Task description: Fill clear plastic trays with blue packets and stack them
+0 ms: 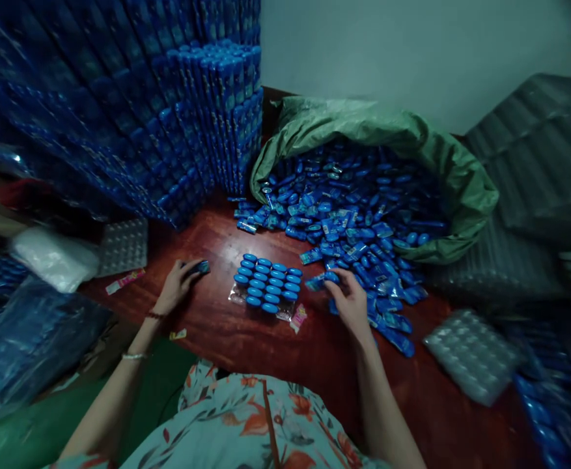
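Note:
My left hand (174,286) is closed around a small blue container (201,266) with a printed label, held just over the table. Closer to the heap, my right hand (351,301) pinches another small blue container (318,281) by its rounded blue end. Between both hands, a block of these containers (267,283) stands in close rows, oval blue tops facing up. Clear plastic (285,312) shows at the block's lower edge. Past my right hand, a heap of loose blue containers (353,225) spills out of a green sack (461,195) lying on its side.
Tall stacks of packed blue containers (217,111) rise at the back left. Clear moulded trays (473,355) lie at the right, and another tray (124,246) sits at the left. Pink scraps (299,318) and a yellow scrap (178,335) rest on the red-brown table (207,326).

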Demonstrator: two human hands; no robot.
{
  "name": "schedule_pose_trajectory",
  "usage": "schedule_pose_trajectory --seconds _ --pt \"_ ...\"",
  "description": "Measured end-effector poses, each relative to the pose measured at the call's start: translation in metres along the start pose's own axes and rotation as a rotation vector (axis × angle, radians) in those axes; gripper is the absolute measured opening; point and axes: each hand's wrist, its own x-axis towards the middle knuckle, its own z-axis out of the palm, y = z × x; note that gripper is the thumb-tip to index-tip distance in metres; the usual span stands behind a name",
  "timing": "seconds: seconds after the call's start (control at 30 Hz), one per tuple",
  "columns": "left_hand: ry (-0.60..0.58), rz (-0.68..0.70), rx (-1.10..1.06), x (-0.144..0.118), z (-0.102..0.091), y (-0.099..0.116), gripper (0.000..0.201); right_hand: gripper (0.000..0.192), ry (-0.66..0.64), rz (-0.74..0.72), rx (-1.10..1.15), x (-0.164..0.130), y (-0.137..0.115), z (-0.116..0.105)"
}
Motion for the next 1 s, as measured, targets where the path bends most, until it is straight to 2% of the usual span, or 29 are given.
schedule_pose_trajectory --seconds 0.07,0.13,0.23,0.33,0.43,0.6,0.73,0.87,1.0 --pt "0.036 -0.036 -0.139 -0.023 -0.004 0.014 0.038 0.026 -0.020 0.107 0.113 -0.032 0.000 -0.003" --pt "0.091 -0.076 -0.192 -0.037 -0.004 0.035 0.041 0.023 -0.058 0.100 0.115 -0.055 -0.004 0.005" --pt "0.135 -0.045 -0.208 -0.042 0.002 0.068 0.034 0.016 -0.099 -0.090 -0.036 -0.067 -0.012 0.024" --pt "0.102 0.104 -0.194 -0.034 0.009 0.089 0.019 0.023 -0.210 -0.300 -0.227 -0.063 -0.016 0.033" --pt "0.045 0.269 -0.108 -0.024 0.011 0.095 0.024 0.027 -0.371 -0.420 -0.465 -0.053 -0.022 0.029" --pt "-0.080 0.506 0.044 -0.022 0.015 0.093 0.041 0.025 -0.596 -0.496 -0.754 -0.038 -0.045 0.022" --pt "-0.125 0.536 0.043 -0.027 0.019 0.091 0.044 0.028 -0.715 -0.485 -0.832 -0.031 -0.061 0.026" --pt "-0.162 0.548 0.079 -0.022 0.016 0.092 0.042 0.028 -0.716 -0.416 -0.833 -0.032 -0.061 0.029" --pt "-0.226 0.607 0.138 -0.016 0.016 0.105 0.038 0.032 -0.588 -0.398 -0.885 -0.043 -0.052 0.032"
